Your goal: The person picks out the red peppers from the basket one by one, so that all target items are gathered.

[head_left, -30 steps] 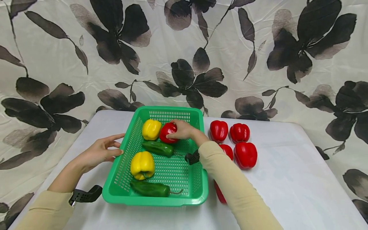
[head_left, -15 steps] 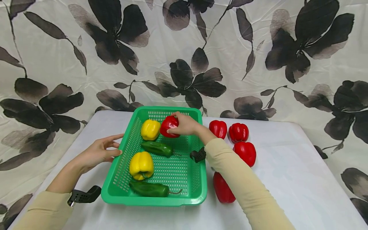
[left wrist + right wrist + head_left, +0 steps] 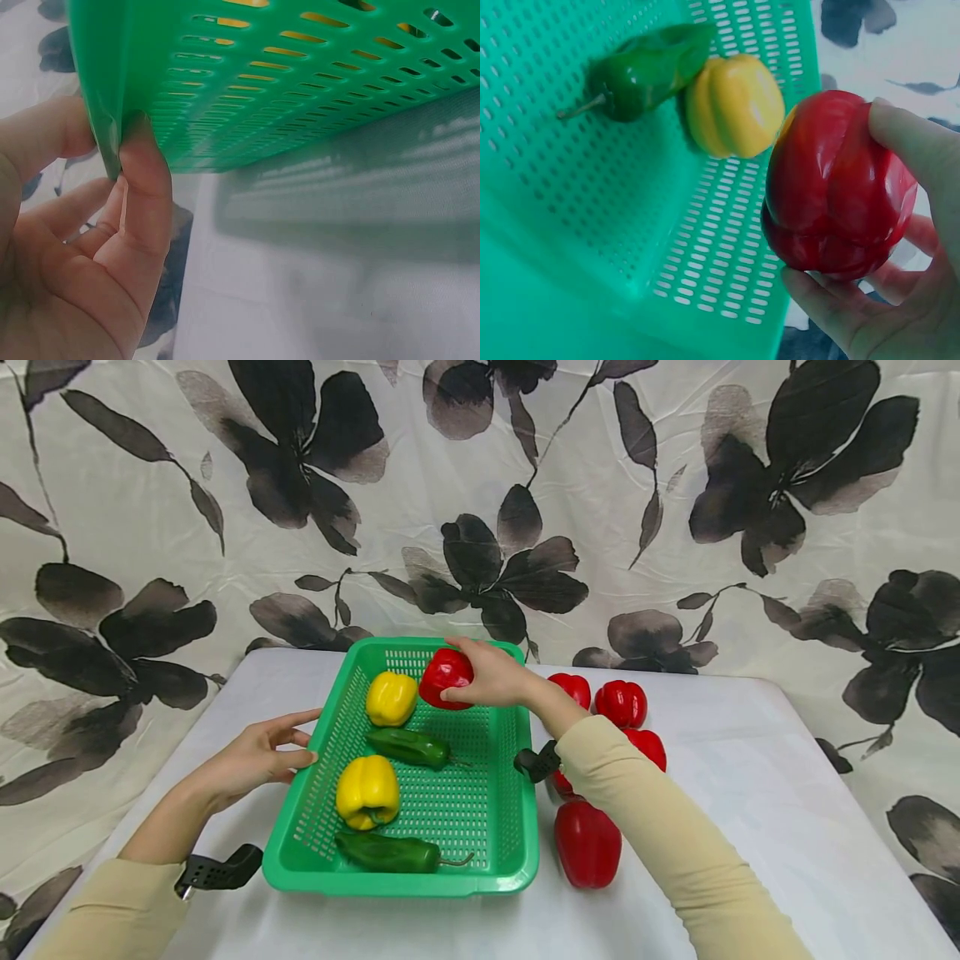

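My right hand [image 3: 491, 675] grips a red bell pepper [image 3: 447, 678] above the far right part of a green basket [image 3: 528, 827]. In the right wrist view the thumb and fingers curl round that red pepper [image 3: 836, 187]. At the basket's left rim, my left hand [image 3: 251, 766] pinches the edge between thumb and fingers, as the left wrist view shows on the basket wall [image 3: 150, 45]. Inside the basket lie a far yellow bell pepper [image 3: 392, 699], a near yellow bell pepper [image 3: 367, 792], a far green pepper [image 3: 408, 747] and a near green pepper [image 3: 390, 853].
Right of the basket, several red bell peppers stand on the white table [image 3: 750, 793], among them a near one [image 3: 588, 845] and a far one [image 3: 621, 703]. My right forearm [image 3: 667, 827] partly covers some. A floral cloth [image 3: 480, 485] hangs behind the table.
My right hand has lifted the red bell pepper from beside the far yellow one, up and slightly to the right. The left hand stays at the rim.
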The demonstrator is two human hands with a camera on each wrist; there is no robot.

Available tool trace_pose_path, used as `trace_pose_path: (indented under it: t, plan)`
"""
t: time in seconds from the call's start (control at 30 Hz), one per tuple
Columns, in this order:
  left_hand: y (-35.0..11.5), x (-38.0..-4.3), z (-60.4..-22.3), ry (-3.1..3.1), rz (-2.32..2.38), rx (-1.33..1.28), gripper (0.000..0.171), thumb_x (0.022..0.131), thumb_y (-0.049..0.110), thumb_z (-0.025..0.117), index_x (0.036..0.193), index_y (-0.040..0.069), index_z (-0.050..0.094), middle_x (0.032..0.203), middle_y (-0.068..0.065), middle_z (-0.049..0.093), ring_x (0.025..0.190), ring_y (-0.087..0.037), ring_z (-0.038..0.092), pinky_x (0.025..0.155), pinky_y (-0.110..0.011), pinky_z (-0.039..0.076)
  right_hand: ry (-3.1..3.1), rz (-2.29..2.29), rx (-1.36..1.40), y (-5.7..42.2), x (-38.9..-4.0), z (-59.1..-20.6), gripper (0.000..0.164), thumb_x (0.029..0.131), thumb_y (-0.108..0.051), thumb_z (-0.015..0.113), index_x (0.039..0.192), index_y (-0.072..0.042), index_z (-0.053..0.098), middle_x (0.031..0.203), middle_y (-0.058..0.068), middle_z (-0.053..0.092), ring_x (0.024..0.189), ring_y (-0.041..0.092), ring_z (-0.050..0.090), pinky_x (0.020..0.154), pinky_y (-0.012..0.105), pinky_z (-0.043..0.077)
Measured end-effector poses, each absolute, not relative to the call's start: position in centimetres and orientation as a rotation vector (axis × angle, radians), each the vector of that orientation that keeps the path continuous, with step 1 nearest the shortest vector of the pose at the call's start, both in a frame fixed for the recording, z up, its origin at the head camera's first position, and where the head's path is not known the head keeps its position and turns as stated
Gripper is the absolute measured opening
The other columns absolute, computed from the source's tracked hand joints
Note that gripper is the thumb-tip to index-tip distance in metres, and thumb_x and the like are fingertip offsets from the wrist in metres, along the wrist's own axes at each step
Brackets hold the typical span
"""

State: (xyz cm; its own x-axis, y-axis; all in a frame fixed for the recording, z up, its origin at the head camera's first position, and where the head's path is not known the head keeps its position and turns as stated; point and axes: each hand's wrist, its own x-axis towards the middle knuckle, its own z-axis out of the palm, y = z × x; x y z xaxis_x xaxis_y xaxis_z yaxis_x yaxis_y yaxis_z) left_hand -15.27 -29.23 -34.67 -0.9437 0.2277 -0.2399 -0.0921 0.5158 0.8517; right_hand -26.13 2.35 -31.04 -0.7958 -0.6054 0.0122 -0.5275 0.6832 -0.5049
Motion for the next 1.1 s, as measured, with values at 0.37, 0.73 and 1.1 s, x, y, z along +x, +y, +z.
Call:
trace_pose_path:
  t: [0.37,0.73,1.1]
  plan:
    - [-29.1,-15.4,-34.6,2.439,1.388,0.115,0.073,0.087,0.016,0.061,0.147,0.006,0.019,0.113,-0.023,0.045,0.084,-0.021,0.058,0.073,-0.034,0.055,2.736,-0.764,-1.036,3.9,-24.3,-29.9,0.069,0.079,-0.034,0.069,0.138,-0.015,0.038,0.127,0.010,0.046,0.109,0.021,0.049,0.084,0.032,0.050]
    - [-29.3,-15.5,-34.9,2.445,1.383,0.116,0.073,0.087,0.017,0.061,0.147,0.007,0.020,0.113,-0.023,0.045,0.085,-0.022,0.057,0.073,-0.033,0.054,2.793,-0.781,-0.999,6.4,-23.2,-30.0,0.069,0.077,-0.035,0.070,0.135,-0.017,0.039,0.123,0.007,0.047,0.106,0.020,0.050,0.080,0.033,0.052]
    - [-29.1,-15.4,-34.8,2.458,1.368,0.112,0.073,0.087,0.016,0.061,0.147,0.006,0.020,0.114,-0.023,0.046,0.085,-0.022,0.057,0.072,-0.034,0.054,2.864,-0.811,-0.997,8.9,-21.6,-29.8,0.070,0.074,-0.036,0.073,0.132,-0.016,0.040,0.121,0.005,0.047,0.103,0.018,0.050,0.075,0.031,0.053]
